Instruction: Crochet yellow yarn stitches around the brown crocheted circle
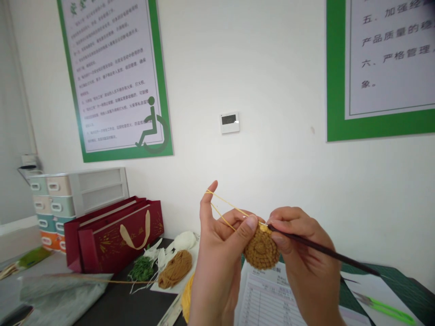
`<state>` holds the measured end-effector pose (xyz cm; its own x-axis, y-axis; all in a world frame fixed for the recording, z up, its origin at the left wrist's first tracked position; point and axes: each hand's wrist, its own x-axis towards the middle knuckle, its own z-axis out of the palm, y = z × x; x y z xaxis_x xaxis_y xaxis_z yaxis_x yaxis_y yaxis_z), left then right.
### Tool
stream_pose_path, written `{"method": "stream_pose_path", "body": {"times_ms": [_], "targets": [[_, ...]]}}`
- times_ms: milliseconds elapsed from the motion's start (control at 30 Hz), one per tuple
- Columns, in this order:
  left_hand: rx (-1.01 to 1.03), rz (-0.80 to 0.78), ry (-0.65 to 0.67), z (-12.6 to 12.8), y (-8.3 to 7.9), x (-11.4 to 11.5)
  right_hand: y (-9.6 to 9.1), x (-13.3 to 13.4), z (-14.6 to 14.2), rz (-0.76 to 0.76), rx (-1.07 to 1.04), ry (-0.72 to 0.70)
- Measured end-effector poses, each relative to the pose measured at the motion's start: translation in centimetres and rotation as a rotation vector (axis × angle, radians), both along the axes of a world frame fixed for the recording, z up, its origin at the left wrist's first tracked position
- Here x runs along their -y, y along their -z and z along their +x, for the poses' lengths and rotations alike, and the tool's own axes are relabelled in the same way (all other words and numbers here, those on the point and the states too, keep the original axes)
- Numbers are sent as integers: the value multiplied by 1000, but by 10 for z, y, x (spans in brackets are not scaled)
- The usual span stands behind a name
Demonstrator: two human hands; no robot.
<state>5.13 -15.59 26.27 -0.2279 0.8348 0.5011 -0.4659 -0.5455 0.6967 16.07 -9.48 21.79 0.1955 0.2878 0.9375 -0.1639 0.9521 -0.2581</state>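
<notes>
Gripping a round crochet disc (pixel 261 248), the left hand (pixel 217 267) loops yellow yarn (pixel 227 202) up over a finger. The right hand (pixel 306 258) pinches a thin dark hook (pixel 322 250) pointing left.

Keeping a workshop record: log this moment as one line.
left hand: round crochet piece, yellow yarn | right hand: crochet hook

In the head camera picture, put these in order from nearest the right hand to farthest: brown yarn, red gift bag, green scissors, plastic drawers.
From the right hand:
1. Green-handled scissors, lower right.
2. Brown yarn, left.
3. Red gift bag, farther left.
4. Plastic drawers, far left.
</notes>
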Motion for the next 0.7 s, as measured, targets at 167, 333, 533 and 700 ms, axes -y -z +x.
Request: {"method": "stream_pose_path", "body": {"times_ms": [167, 333, 533, 700], "targets": [[-9, -28, 83, -4, 0, 0, 4, 0, 0, 133, 56, 140], [45, -9, 71, 3, 0, 4, 3, -2, 8, 358, 111, 417], [69, -82, 114, 10, -1, 6, 16, -8, 17, 431, 116, 628], [86, -208, 440, -1, 1, 0, 15, -5, 13, 322, -12, 461]]}}
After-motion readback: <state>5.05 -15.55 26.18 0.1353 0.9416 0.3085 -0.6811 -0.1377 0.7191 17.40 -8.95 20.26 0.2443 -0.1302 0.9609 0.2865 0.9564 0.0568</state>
